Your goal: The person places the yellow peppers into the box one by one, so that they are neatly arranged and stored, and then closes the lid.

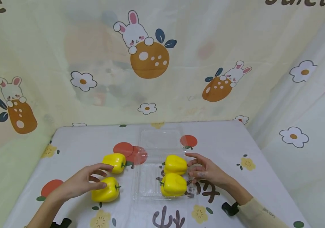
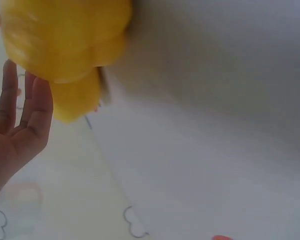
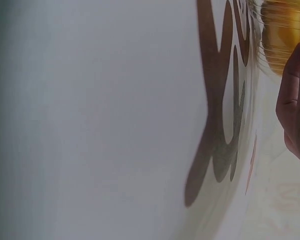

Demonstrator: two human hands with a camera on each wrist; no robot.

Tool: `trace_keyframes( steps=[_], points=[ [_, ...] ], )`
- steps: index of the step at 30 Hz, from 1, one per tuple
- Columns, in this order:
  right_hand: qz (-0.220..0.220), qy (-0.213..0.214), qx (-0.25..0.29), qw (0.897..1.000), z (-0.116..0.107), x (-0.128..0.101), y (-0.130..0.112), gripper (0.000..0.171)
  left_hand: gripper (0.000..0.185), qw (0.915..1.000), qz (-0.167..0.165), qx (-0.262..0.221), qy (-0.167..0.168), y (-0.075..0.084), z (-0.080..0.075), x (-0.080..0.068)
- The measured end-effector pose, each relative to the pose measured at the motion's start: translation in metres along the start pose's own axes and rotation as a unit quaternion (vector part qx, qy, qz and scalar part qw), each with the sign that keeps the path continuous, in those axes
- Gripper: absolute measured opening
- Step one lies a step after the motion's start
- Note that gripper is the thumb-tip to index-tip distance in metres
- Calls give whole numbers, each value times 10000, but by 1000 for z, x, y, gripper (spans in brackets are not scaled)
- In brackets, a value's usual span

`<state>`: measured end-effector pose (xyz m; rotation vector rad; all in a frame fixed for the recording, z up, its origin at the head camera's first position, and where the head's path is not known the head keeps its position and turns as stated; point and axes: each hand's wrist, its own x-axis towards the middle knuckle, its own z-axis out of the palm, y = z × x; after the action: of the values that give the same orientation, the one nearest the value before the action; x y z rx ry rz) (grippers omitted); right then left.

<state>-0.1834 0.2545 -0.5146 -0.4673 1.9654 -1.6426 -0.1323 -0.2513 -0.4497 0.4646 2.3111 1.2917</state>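
The right hand (image 1: 205,171), fingers loosely spread and holding nothing, hovers at the right edge of a clear plastic clamshell tray (image 1: 148,186) in the lower centre of the head view. Two glossy yellow bell peppers lie in that tray, one farther back (image 1: 175,164) and one nearer (image 1: 173,185), touching each other. At lower left, the left hand (image 1: 84,180), fingers relaxed and gripping nothing, rests over a third yellow pepper (image 1: 105,190) on the patterned surface (image 1: 236,142), a fourth pepper (image 1: 115,162) just behind it.

2 peppers (image 1: 174,175) in tray (image 1: 148,186), 2 peppers (image 1: 109,179) left
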Motion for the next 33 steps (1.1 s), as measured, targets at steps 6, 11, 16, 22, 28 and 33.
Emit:
trace_keyframes(
  steps=[6,11,16,22,28,33],
  points=[
    [55,39,-18,10000,-1,-1,-2,83,61,10000,-55,36,-66,-23,5,-4],
    [63,87,-71,9999,-2,-2,-3,82,70,9999,-43,112,-59,-37,11,-6],
    [96,105,-76,9999,-2,-2,-2,82,76,9999,27,100,7,-44,16,-7],
    [105,106,-124,9998,-1,-1,-2,82,80,9999,-112,81,-82,-42,20,-4],
    [150,141,-200,9996,0,-1,-3,82,84,9996,-28,-7,-286,-42,25,-2],
    [78,79,-184,9998,0,-1,-2,81,85,9997,-58,-8,-238,-42,26,0]
  ],
)
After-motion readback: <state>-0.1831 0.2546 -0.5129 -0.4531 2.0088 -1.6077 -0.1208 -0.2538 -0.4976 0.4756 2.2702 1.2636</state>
